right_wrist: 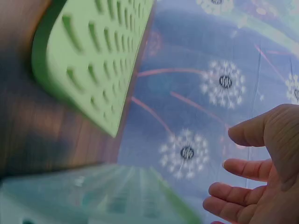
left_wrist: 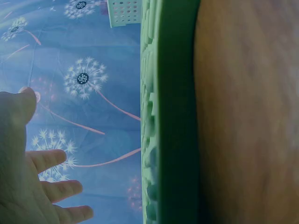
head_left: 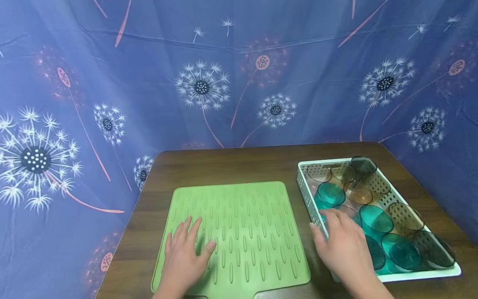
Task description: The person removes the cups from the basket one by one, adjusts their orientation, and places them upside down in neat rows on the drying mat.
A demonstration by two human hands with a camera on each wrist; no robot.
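A green silicone drying mat (head_left: 239, 232) with raised ridges lies flat on the table. Over its left part hovers my left hand (head_left: 183, 257), fingers spread and holding nothing; the left wrist view shows them apart from the mat. To the right stands a white perforated basket (head_left: 306, 192) filled with several tinted see-through cups: teal (head_left: 377, 220), amber (head_left: 358, 194) and dark grey (head_left: 435, 251). My right hand (head_left: 343, 245) is above the basket's left rim, its fingers relaxed over the near-left cups, which it partly hides. Nothing shows between its fingers in the right wrist view.
The brown wooden table (head_left: 224, 166) carries both mat and basket, with a narrow strip of wood between them. A blue curtain (head_left: 231, 124) with a dandelion print hangs behind the table and at both sides.
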